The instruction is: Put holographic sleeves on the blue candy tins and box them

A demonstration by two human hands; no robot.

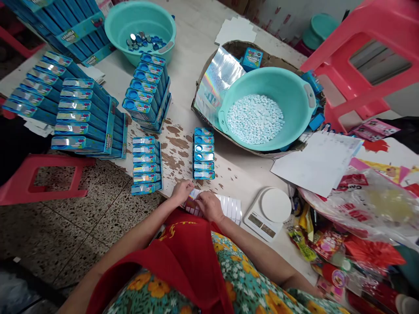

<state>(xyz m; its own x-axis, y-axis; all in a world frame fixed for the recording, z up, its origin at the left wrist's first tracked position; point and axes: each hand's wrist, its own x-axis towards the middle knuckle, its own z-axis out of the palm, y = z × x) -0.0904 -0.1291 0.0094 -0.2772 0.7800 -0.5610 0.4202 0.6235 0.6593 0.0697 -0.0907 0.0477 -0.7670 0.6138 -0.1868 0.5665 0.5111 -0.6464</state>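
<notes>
My left hand (183,192) and my right hand (210,206) meet at the near edge of the table, with fingers closed. A small shiny label (195,193) shows between their fingertips; the fingers hide part of it. Under my right hand lies a sheet of silvery stickers (231,208) in rows. Just beyond the hands stands a short row of small blue candy boxes (204,152). Some box tops show round wells, two with pale discs in them. To the left is another row of blue boxes (146,165) with shiny strips across the tops.
Blue boxes (144,91) stand at the back, with larger stacks (85,117) at left. A green basin (140,17) holds metal discs; another basin (268,78) holds pale tablets inside a cardboard box. A white scale (270,213) sits right, beside papers (316,161) and candy wrappers.
</notes>
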